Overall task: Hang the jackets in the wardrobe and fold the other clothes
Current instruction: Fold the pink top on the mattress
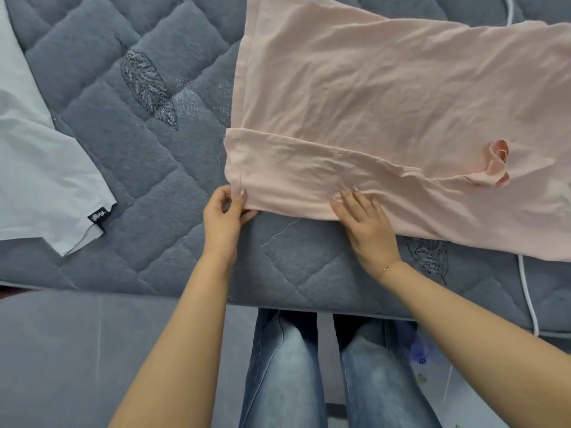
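Both hands work the pink shirt's (386,97) near folded edge on the bed (123,156): left hand (224,211) pinches the corner, right hand (364,220) presses flat; letting go early could loosen the fold

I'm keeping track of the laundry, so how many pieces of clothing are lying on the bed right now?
2. A pale pink cotton top lies spread at the right, under both hands; a white fabric garment lies at the left edge, partly out of frame. More may lie outside the view.
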Demonstrator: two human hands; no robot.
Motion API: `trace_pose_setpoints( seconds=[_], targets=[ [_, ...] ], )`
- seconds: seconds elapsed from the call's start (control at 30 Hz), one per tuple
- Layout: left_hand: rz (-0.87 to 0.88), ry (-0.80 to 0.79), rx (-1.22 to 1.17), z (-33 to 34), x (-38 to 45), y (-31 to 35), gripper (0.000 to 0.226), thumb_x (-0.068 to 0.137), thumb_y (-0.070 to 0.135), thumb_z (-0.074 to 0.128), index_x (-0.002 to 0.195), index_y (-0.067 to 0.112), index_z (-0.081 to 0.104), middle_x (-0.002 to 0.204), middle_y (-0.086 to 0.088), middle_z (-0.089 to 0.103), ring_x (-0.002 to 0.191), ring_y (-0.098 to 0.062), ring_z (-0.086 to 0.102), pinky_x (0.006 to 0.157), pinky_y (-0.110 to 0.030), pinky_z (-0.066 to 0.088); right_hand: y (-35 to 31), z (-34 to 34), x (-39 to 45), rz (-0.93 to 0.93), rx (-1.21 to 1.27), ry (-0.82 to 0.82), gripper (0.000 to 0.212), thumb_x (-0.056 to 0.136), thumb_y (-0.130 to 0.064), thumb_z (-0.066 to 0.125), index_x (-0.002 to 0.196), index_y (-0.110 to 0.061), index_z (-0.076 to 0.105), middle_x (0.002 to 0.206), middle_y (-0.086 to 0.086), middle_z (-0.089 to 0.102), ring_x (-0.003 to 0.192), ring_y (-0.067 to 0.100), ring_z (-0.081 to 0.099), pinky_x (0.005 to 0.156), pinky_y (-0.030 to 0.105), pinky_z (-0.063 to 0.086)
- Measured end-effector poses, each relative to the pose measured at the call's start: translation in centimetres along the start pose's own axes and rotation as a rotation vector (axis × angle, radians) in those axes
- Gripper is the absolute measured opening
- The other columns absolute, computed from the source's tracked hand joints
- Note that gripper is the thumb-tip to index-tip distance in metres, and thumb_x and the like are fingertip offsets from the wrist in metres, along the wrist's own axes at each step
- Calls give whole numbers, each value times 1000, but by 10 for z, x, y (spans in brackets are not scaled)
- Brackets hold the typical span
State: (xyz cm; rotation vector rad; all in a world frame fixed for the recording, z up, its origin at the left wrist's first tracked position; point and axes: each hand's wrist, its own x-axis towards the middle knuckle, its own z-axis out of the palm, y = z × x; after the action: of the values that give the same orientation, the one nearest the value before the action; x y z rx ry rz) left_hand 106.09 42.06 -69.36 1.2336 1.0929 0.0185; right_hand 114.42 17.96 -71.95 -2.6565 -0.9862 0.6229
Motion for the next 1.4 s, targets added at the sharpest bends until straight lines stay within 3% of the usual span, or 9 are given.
trace_pose_setpoints(
  seconds=[0.2, 0.4, 0.53, 0.67, 0.8, 0.93, 1.2, 1.3, 1.4],
  targets=[
    [518, 3, 384, -39, -6, 22, 7, 92, 21, 64, 87, 18, 60, 88, 4, 55, 82, -15, 51, 74, -31, 43, -1, -9, -27, -108, 129, 259, 56, 81, 22, 59, 133, 1, 56, 143, 14, 50, 134, 36, 45, 108, 58, 35],
    [145, 98, 606, -43, -4, -7, 19, 90, -4, 60, 108, 3, 61, 112, -4, 53, 101, -26, 60, 89, -36, 51, -7, 4, -28, 12, 54, -219, 67, 99, -8, 43, 156, -23, 10, 163, 6, -9, 151, 24, -8, 121, 48, 5],
    [398, 322, 688, -5, -26, 2, 48, 80, -8, 52, 125, 6, 53, 127, -10, 43, 116, -23, 46, 97, -31, 40, 0, -11, -39, 53, 242, -166, 58, 100, -12, 47, 153, -18, 26, 163, 3, 10, 150, 22, 11, 123, 40, 9],
    [731, -172, 1008, 74, -46, -2, 40, 92, 7, 57, 131, 16, 56, 149, -9, 40, 135, -26, 38, 110, -41, 31, 36, -33, -64, 154, 284, -23, 51, 98, -7, 50, 147, -13, 40, 159, 6, 25, 147, 23, 22, 120, 45, 21],
    [723, -517, 1392, 132, -24, -40, 54, 104, 43, 29, 155, 36, 11, 164, -2, -7, 150, -18, -12, 120, -51, -5, 96, -37, -84, 261, 190, 34, 53, 103, -18, 43, 153, -18, 27, 162, 5, 13, 150, 22, 8, 121, 43, 11],
    [722, -460, 1644, 137, -1, -74, 55, 102, 50, 11, 151, 39, -11, 161, 0, -20, 149, -20, -19, 117, -58, -11, 175, -26, -106, 373, 37, -93, 59, 101, -41, 17, 155, -23, 1, 164, 5, 0, 150, 20, -3, 121, 43, 0],
    [636, -383, 1428, 209, -44, -63, 66, 96, 32, 34, 157, 23, 10, 164, -6, -10, 151, -16, -13, 118, -49, -15, 273, -38, -163, 529, -24, -40, 60, 101, -38, 15, 154, -15, 1, 162, 2, -2, 149, 16, -2, 120, 36, -10],
    [769, -517, 1404, 281, -57, -71, 63, 101, 47, 31, 157, 31, 6, 164, -1, -13, 151, -16, -12, 119, -44, -14, 306, -50, -182, 418, -32, -119, 60, 100, -40, 15, 152, -14, 4, 160, 5, 4, 148, 15, 2, 119, 29, -11],
    [670, -501, 1578, 318, -49, -90, 70, 99, 60, 25, 154, 32, -9, 160, 2, -25, 147, -15, -25, 118, -51, -14, 335, -57, -188, 351, -78, -160, 59, 99, -40, 19, 152, -13, 13, 160, 7, 14, 147, 18, 9, 118, 32, -9]
  ],
)
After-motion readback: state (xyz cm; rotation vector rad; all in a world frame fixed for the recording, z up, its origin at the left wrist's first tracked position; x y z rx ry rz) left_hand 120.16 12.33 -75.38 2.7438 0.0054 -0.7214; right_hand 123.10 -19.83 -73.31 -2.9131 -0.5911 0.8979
